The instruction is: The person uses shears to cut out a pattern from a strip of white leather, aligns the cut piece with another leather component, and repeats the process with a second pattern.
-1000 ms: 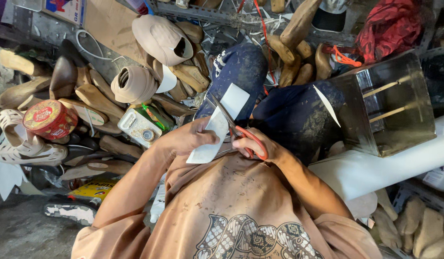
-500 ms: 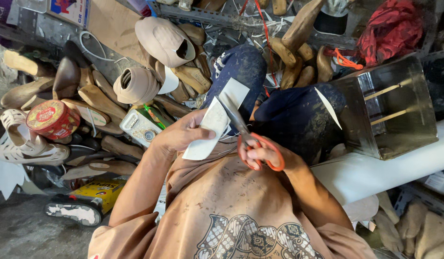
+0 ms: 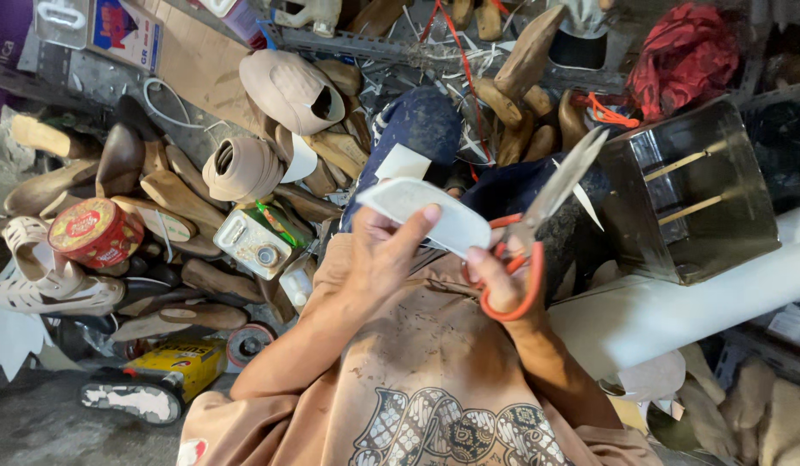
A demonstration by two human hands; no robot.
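Gripping white piece [image 3: 430, 211], left hand [image 3: 384, 259] beside scissors [image 3: 538, 224].

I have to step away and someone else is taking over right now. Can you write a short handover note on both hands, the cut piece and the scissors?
Left hand: pinches the white cut piece over the lap.
Right hand: fingers through the red-handled scissors, blades pointing up and away, off the piece; one fingertip touches the piece's edge.
Done: the piece has rounded, trimmed-looking edges.
Left: cannot tell whether more trimming is needed.
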